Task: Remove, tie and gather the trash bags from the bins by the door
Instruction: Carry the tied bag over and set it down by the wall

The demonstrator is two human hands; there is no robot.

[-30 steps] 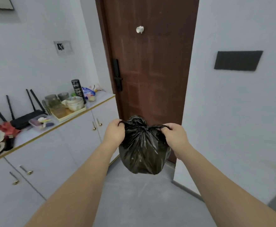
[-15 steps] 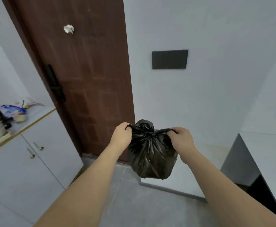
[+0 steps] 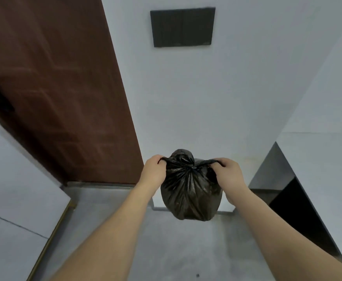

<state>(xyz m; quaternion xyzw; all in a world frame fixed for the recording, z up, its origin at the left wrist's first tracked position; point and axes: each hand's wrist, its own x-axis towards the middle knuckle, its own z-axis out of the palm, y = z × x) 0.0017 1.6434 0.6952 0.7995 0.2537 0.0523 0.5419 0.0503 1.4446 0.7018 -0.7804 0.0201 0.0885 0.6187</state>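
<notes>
- Black trash bag (image 3: 190, 191): hanging in the air in front of me, above the grey floor (image 3: 166, 250), near the brown door (image 3: 60, 88); knot gathered at the top centre.
- Left hand (image 3: 152, 171): pinching the bag's left tie end, fingers closed on it.
- Right hand (image 3: 228, 172): gripping the right tie end likewise.
- Step in hand, as I am judging it: cinching the knot; pulling both ends outward evenly and level should be seating it without tearing the thin film.
- Room: open floor below; white wall (image 3: 206, 98) close ahead, dark cabinet edge (image 3: 283, 189) at right, white cupboard (image 3: 20, 189) at left, leaving a lane for setting down.
</notes>
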